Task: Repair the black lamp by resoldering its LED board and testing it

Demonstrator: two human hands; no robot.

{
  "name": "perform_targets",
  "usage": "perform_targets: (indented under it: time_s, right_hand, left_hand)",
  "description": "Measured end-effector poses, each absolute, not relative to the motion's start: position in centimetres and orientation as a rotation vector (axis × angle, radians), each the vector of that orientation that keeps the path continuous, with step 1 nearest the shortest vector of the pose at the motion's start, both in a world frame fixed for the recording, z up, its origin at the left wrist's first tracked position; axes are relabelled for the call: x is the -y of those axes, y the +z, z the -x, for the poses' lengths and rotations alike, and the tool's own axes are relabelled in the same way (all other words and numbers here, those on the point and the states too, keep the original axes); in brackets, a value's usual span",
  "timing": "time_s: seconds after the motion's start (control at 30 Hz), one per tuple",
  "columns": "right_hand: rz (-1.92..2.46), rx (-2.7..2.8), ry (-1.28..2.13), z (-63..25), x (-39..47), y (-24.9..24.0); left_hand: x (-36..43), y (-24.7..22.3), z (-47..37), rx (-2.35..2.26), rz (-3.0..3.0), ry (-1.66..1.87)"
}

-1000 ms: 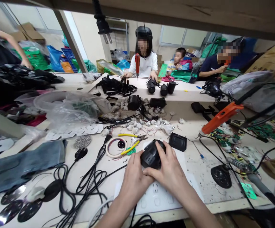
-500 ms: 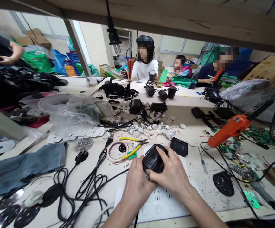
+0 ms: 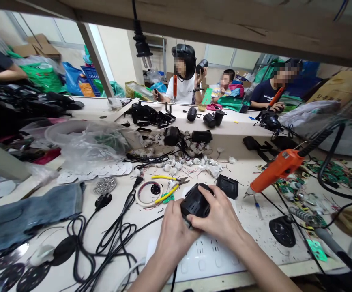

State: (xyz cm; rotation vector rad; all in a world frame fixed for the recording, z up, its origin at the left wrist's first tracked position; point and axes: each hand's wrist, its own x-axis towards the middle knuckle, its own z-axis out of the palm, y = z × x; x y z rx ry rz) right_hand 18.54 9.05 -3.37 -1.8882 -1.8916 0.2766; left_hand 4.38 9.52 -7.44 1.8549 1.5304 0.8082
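Both my hands grip a black plastic housing (image 3: 195,201) with slots in its side, held above a white power strip (image 3: 204,253). My left hand (image 3: 176,225) wraps round its left and lower side. On the right and top, my right hand (image 3: 220,209) presses with its fingers over the upper edge and its thumb on the front. Just beyond lie yellow-handled cutters (image 3: 171,190), a roll of tape (image 3: 140,194) and a small green circuit board (image 3: 167,198). A black square tray-like part (image 3: 227,186) rests behind my right hand. What is inside the housing is hidden.
An orange electric screwdriver (image 3: 275,172) hangs at right, above a small screwdriver (image 3: 258,209). Black cables (image 3: 112,239) coil at left, near a dish of screws (image 3: 104,185) and a denim cloth (image 3: 36,215). Circuit boards (image 3: 343,174) pile up at right. Co-workers sit across the bench.
The orange screwdriver has swung left and down. My hands keep their hold on the housing with hardly any shift. Across the bench, a co-worker has lifted a black cylindrical device.
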Motion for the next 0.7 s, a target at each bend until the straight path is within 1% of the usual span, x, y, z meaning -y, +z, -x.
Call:
perform_targets:
  time_s: [0.2, 0.27, 0.37, 0.43, 0.57, 0.7]
  right_hand:
    - [1.701, 1.902, 0.064, -18.4, -8.2, -4.3]
    - [1.669, 1.889, 0.121, -18.7, -8.0, -3.8]
    - [1.624, 1.79, 0.322, -20.3, -8.7, -2.4]
    - [1.629, 1.673, 0.321, -21.9, -10.3, -1.4]
    - [1.872, 1.538, -0.026, -24.8, -15.5, -1.3]
    - [1.928, 1.564, 0.002, -26.2, -19.8, -3.6]
  left_hand:
    - [-9.6, -6.9, -4.3, -1.539, -1.897, 0.815]
    - [-9.6, -6.8, -4.3, -1.546, -1.886, 0.799]
    - [-9.6, -6.7, -4.3, -1.575, -1.873, 0.749]
    - [-9.6, -6.8, -4.3, -1.598, -1.874, 0.723]
    - [-9.7, -7.3, -4.2, -1.627, -1.874, 0.713]
    - [-9.9, -7.4, -4.1, -1.628, -1.843, 0.686]
